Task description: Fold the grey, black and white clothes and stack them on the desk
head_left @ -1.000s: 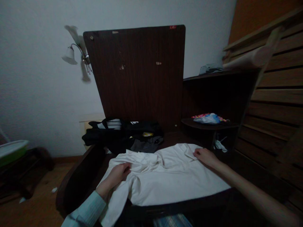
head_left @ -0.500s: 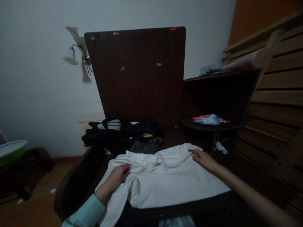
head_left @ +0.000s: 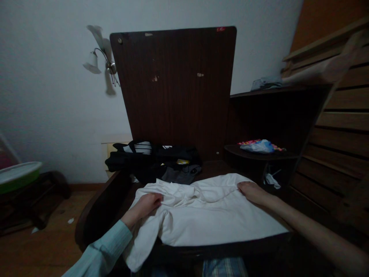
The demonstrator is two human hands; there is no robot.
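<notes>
A white long-sleeved garment, perhaps a shirt (head_left: 213, 225), lies spread over the dark desk, its near edge at the front and one sleeve hanging over at the left. My left hand (head_left: 149, 204) is closed on the cloth at its upper left, fingers pinched into the folds. At the upper right, my right hand (head_left: 250, 191) grips the garment with curled fingers. Creases bunch in the cloth between both hands. The fingertips of both are partly hidden in the fabric.
Dark folded clothes (head_left: 155, 161) are piled behind the garment. A tall brown panel (head_left: 178, 88) stands at the back. On the right, a corner shelf (head_left: 259, 156) holds a plastic bag (head_left: 259, 146), beside wooden slats (head_left: 343, 130). A green-rimmed basin (head_left: 20, 177) sits on a stool at left.
My right hand's fingers have curled in tighter on the cloth. Both hands still hold the garment, which lies almost as before. The camera view has shifted slightly.
</notes>
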